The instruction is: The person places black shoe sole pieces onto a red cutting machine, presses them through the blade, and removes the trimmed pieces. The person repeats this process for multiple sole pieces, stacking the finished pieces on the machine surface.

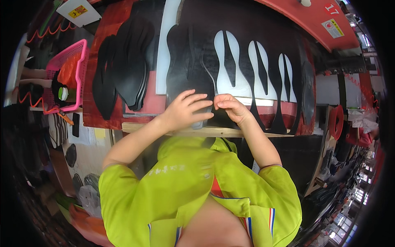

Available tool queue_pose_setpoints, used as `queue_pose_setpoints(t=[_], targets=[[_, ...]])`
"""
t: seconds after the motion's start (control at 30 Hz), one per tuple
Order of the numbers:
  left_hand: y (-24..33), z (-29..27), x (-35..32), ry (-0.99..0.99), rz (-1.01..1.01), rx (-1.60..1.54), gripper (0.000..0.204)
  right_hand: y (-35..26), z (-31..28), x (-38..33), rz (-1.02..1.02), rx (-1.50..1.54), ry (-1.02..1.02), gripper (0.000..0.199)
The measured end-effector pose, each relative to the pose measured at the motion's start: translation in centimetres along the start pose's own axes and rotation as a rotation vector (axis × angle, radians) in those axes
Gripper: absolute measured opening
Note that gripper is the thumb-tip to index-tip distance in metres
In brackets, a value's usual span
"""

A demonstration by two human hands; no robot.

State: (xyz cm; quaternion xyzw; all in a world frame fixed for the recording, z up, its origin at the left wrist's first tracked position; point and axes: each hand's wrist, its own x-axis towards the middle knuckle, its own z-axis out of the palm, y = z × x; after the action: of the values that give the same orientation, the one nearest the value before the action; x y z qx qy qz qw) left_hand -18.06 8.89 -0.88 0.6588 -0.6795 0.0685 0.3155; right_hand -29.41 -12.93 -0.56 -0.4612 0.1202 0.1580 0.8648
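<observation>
A black sheet (197,12) with long shoe-sole-shaped holes covers the middle of the work table, and white material (242,88) shows through the holes. My left hand (187,110) lies palm down over a black sole-shaped piece (181,61) near the front edge, fingers spread. Close beside it, my right hand (232,108) has its fingers curled together at a thin curved edge. What they pinch, if anything, is hidden. A pale translucent piece (197,124) peeks out below my left hand. Left of it rest stacked black sole-shaped pieces (131,70).
A pink basket (84,61) holding a green-lidded container stands left of the table. A dark phone (75,124) and an orange-handled tool (66,117) lie below it. A red machine beam (317,20) spans the far right. Along the table front runs a wooden strip (222,132).
</observation>
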Motion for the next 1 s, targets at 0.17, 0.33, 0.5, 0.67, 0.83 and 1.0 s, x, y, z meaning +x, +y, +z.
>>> queue_pose_setpoints(t=[0.17, 0.33, 0.5, 0.67, 0.83, 1.0], targets=[[-0.3, -2.5, 2.6, 0.573, -0.654, -0.907, 0.020, -2.5, 2.6, -1.8, -0.386, -0.797, 0.438, 0.014], [-3.9, -5.6, 3.0, 0.913, -1.012, -1.531, 0.033, -3.1, 4.1, 1.3, -0.864, -1.264, 0.497, 0.021], [-4.2, -6.1, 3.2, 0.906, -1.031, -1.566, 0.031, -1.6, 4.3, 6.5, -0.965, -1.449, 0.444, 0.021], [-6.3, -7.9, 3.3, 0.940, -0.879, -1.462, 0.026, -0.9, 3.6, 8.2, -1.067, -1.471, 0.465, 0.015], [-12.3, -17.2, 4.9, 1.236, -0.796, -1.466, 0.027, -0.7, 2.1, 8.7, -0.875, -1.267, 0.371, 0.011], [-14.7, -26.9, 4.9, 1.228, -0.134, -1.105, 0.018, -0.7, 1.7, 8.8, -0.818, -1.229, 0.335, 0.011]])
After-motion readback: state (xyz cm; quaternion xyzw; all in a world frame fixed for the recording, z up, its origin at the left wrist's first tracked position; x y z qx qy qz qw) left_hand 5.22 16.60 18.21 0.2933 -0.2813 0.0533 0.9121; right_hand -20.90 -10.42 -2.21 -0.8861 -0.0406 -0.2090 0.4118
